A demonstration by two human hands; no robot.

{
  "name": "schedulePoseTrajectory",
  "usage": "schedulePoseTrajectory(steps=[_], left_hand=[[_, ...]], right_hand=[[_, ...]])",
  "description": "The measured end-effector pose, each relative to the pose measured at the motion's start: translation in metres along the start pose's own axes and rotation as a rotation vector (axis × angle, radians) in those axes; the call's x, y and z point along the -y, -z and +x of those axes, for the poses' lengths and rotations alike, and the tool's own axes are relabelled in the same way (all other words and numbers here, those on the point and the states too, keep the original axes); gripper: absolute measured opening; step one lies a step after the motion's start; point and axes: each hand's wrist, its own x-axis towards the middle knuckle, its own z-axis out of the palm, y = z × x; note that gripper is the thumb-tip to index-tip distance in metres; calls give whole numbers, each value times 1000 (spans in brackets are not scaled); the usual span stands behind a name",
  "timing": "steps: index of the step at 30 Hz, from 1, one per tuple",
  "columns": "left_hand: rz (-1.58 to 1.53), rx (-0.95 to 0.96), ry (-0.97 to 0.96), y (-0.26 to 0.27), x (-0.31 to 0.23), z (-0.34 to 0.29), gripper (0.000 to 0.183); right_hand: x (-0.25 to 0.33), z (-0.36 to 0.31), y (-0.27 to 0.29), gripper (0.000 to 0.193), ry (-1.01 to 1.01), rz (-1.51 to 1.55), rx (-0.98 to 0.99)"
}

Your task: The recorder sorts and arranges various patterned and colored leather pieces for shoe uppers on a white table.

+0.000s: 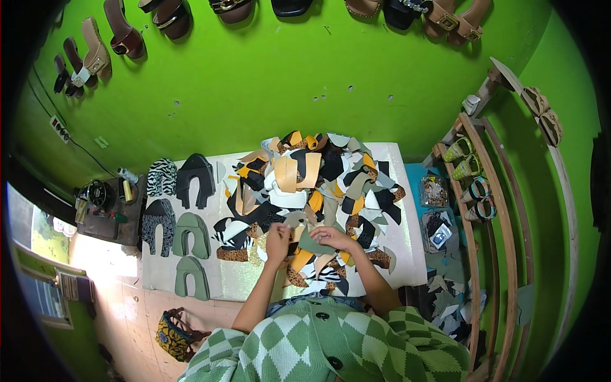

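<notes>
Over the near middle of a heap of cut material scraps [296, 173], my right hand [335, 238] holds a sage-green cut piece [312, 244] by its upper edge. To its left, my left hand [279, 239] has its fingers drawn together next to a small tan piece [296, 233]. Whether anything is between those left fingers is too small to see. The heap mixes black, white, mustard, tan, green, zebra and leopard pieces. Left of it lie arch-shaped stacks: zebra [161, 177], black [195, 181], speckled grey [160, 226], and two sage-green ones [191, 235], [192, 278].
A pale table [229, 280] bears it all. On the left stands a small dark bench [109, 210] with spools. A patterned bag [175, 335] rests on the floor. To the right are a clear container [433, 190], more scraps [445, 305], and a wooden rack [493, 235] with sandals.
</notes>
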Motion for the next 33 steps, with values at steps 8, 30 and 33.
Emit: schedulePoseTrajectory(steps=[8,30,33], left_hand=[[-3,397,40,-16,-18,2,41],[-414,122,109,58,11,2,20],[-419,132,75,54,2,1,20]], right_hand=[[-8,15,-10,22,2,-93,-24],[73,-30,84,38,-8,531,-329],[91,-49,86,38,11,633,-232]])
